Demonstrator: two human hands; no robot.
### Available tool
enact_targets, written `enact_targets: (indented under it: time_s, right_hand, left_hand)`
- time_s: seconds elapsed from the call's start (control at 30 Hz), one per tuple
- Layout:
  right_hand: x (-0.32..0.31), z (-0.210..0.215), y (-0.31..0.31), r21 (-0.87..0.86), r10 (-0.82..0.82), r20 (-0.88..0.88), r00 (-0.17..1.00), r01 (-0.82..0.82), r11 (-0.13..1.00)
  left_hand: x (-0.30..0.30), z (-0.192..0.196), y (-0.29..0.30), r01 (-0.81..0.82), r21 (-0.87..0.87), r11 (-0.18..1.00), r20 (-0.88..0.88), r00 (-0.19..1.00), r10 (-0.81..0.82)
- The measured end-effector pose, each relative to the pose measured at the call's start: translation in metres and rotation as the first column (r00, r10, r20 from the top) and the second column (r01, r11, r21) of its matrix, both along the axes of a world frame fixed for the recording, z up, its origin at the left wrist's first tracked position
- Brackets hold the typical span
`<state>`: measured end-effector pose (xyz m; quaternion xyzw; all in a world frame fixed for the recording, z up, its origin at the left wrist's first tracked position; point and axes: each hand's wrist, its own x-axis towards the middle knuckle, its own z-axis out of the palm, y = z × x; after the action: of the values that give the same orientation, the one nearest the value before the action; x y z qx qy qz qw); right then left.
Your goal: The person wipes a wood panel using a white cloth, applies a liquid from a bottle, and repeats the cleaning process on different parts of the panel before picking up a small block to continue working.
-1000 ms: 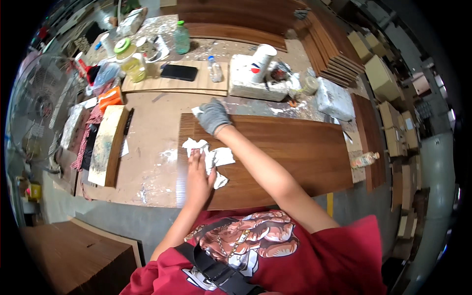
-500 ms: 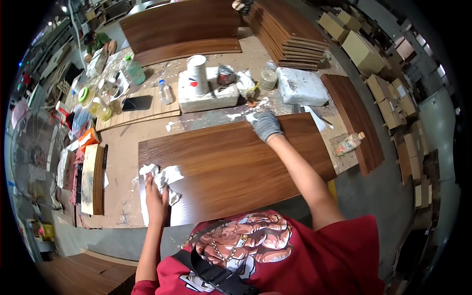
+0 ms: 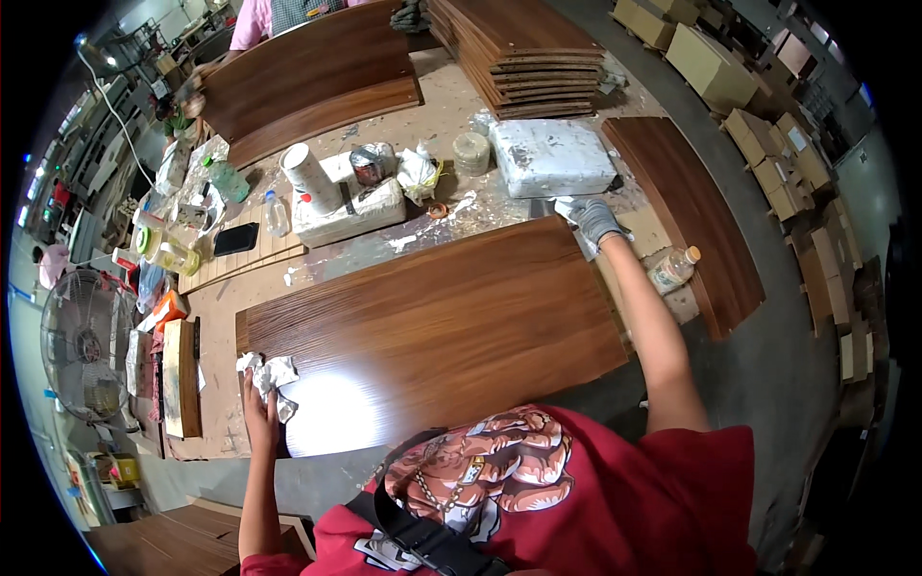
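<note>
A dark brown wood-grain board lies across the table in front of me. My left hand is bare and closes on a crumpled white cloth at the board's left end; its thumb side is partly hidden. My right hand, in a grey knit glove, is at the board's far right corner. A small white wad shows at its fingertips, and the fingers are bent round it. Just beyond that hand is a paint-spotted white wrapped block. A bottle with an orange cap stands right of my forearm.
Behind the board are a white block with a paper roll, and a jar. Stacked boards and an upright panel stand farther back, near another person. A narrow board lies right; a fan stands left.
My right hand has slid right along the board's far edge to its corner. The left hand stays on the cloth at the left end. The view has shifted, and a person appears behind the panel.
</note>
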<state>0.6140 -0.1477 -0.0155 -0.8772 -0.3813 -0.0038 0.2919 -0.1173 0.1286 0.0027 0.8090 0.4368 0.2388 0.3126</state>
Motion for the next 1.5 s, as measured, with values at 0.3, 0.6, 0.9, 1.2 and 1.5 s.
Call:
enact_targets:
  time_s: [0.3, 0.6, 0.9, 1.2, 1.5]
  right_hand:
    - [-0.028, -0.017, -0.054, 0.296, 0.097, -0.575, 0.812, 0.096, 0.95]
    - [-0.116, 0.006, -0.162, 0.124, -0.016, -0.533, 0.846, 0.097, 0.988]
    - [-0.222, 0.062, -0.328, -0.122, -0.061, -0.446, 0.893, 0.006, 0.993]
    - [-0.225, 0.034, -0.311, 0.302, 0.02, -0.521, 0.853, 0.162, 0.94]
    - [-0.177, 0.001, -0.253, 0.334, 0.102, -0.489, 0.866, 0.077, 0.939]
  left_hand:
    - [-0.006, -0.01, 0.003, 0.02, 0.033, 0.999, -0.038, 0.999, -0.019]
    - [-0.017, -0.024, 0.014, 0.082, 0.078, 0.994, -0.095, 0.993, -0.075]
    - [-0.016, -0.015, 0.009, 0.023, 0.103, 0.994, -0.252, 0.968, 0.004]
    - [0.242, 0.002, -0.137, 0.613, 0.139, 0.777, -0.317, 0.771, -0.552]
    - [0.33, 0.02, -0.212, 0.737, 0.153, 0.658, -0.288, 0.67, -0.684]
